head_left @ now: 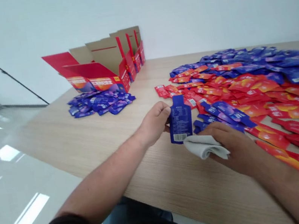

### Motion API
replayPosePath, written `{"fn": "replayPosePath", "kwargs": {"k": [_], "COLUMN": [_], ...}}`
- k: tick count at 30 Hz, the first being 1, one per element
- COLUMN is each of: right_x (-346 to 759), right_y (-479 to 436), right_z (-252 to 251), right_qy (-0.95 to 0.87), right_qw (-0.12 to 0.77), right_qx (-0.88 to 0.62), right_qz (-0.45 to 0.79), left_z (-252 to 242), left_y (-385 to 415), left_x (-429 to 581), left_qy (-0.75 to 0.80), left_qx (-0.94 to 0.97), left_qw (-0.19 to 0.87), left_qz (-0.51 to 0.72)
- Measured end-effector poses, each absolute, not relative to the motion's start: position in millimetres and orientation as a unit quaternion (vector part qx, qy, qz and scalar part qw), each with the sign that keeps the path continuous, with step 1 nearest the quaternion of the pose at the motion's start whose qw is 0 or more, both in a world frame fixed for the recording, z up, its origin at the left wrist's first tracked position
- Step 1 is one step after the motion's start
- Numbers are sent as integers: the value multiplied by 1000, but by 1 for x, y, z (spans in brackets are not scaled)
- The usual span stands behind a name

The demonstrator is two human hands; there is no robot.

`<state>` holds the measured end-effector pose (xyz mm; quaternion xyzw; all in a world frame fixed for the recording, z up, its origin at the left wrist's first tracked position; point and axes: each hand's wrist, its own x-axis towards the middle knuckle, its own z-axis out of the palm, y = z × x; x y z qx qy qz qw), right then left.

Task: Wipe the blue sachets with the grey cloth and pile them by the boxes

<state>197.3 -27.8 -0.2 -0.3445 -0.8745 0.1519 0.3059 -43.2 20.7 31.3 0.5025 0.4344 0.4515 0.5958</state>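
My left hand (155,122) pinches a blue pouch (180,120) upright by its left edge, its printed back and barcode facing me. Just below and to the right, my right hand (233,143) is closed on a folded white cloth (205,145), which touches the pouch's lower corner. Both hands hover over the wooden table (90,137), at the near edge of a wide spread of red and blue pouches (250,83).
A small pile of blue pouches (99,103) lies at the far left in front of several open red cardboard boxes (101,66) lined up by the wall. Shiny floor lies beyond the table's left edge.
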Motion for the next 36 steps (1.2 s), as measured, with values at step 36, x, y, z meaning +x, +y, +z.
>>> {"fn": "replayPosePath", "kwargs": {"k": [36], "right_x": [187], "right_y": [-29], "right_z": [7], "right_qy": [-887], "right_qw": [303], "right_qx": [-321], "right_qz": [134], "left_z": [54], "left_y": [140], "left_x": [-319], "left_qy": [808], "left_qx": [549], "left_qw": [-128], "left_qz": [172]}}
